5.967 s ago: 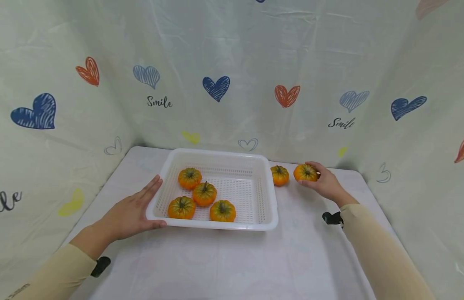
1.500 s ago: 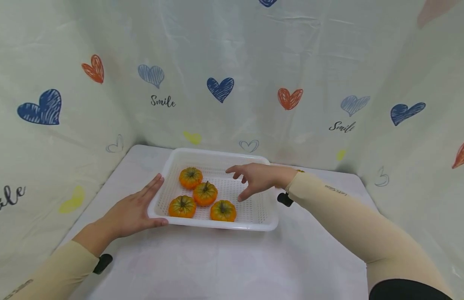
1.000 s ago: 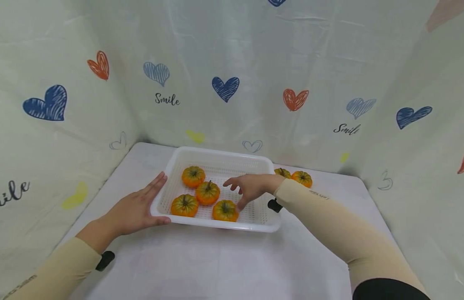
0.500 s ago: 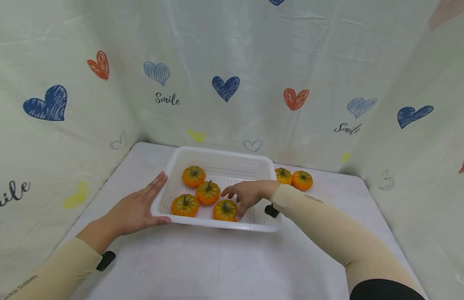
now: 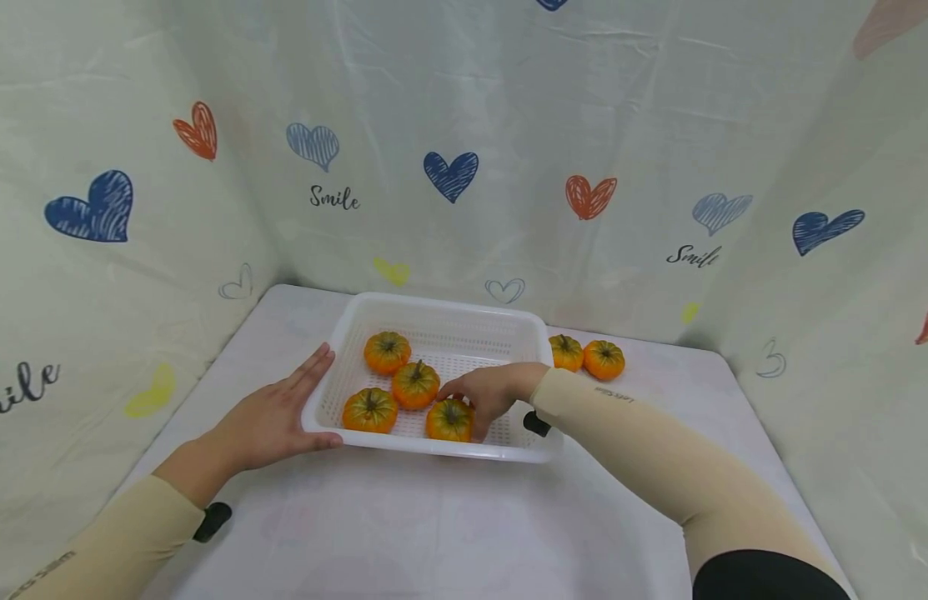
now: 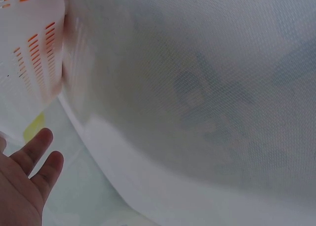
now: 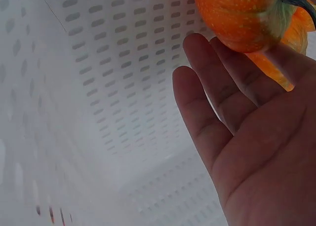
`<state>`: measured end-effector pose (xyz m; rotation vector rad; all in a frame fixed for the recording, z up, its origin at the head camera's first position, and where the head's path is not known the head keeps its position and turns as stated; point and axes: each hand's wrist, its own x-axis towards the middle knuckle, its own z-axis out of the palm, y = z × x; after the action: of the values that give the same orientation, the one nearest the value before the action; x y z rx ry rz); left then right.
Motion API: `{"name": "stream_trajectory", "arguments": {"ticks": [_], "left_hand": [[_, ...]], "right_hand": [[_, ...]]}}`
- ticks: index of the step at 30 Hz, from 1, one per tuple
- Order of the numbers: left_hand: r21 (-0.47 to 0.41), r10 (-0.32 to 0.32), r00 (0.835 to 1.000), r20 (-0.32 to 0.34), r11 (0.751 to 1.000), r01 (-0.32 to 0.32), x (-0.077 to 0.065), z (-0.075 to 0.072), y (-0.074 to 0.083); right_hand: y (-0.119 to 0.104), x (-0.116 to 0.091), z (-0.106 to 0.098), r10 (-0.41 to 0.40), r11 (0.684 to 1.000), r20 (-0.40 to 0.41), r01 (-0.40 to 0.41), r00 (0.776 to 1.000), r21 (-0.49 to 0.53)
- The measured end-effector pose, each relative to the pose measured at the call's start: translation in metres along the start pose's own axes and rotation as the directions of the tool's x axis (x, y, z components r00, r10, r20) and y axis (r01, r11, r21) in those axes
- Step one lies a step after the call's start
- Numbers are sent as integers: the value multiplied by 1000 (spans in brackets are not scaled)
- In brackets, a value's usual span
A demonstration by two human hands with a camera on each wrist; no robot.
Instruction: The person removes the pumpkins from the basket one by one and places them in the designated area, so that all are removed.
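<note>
In the head view, a white plastic basket (image 5: 501,452) with slotted walls holds several small orange-and-green pumpkins. My right hand (image 5: 497,390) is inside it, thumb and fingers around the front-right pumpkin (image 5: 448,422). The right wrist view shows the fingers against this pumpkin's orange side (image 7: 237,18), with the stem at the upper right. Beside it lie the middle pumpkin (image 5: 415,386), the front-left pumpkin (image 5: 369,412) and the back-left pumpkin (image 5: 387,353). My left hand (image 5: 264,425) rests against the basket's left end, fingers straight along the wall and thumb at the front corner.
Two more pumpkins, a nearer-to-basket pumpkin (image 5: 566,353) and an outer pumpkin (image 5: 604,360), sit on the white-covered table (image 5: 403,533) just right of the basket. A pale curtain (image 5: 509,100) printed with hearts surrounds the table's back and sides.
My right hand let go of the outer pumpkin on the table, crossed left into the basket, and lowered its fingers and thumb around the front-right pumpkin. My left hand has stayed at the basket.
</note>
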<state>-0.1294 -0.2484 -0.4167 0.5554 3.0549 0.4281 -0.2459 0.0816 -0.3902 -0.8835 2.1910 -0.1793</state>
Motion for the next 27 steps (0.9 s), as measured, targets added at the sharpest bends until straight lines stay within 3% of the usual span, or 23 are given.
{"name": "stream_trajectory", "arguments": {"ticks": [14,27], "left_hand": [[-7,-2,1000,3,1000,2,1,2,-1],[-5,-13,1000,8,1000,13,0,-1,3]], "right_hand": [[5,5,5,-47,999,-40,47,998,10],[7,4,0,-88,995,-70,84,994,-60]]}}
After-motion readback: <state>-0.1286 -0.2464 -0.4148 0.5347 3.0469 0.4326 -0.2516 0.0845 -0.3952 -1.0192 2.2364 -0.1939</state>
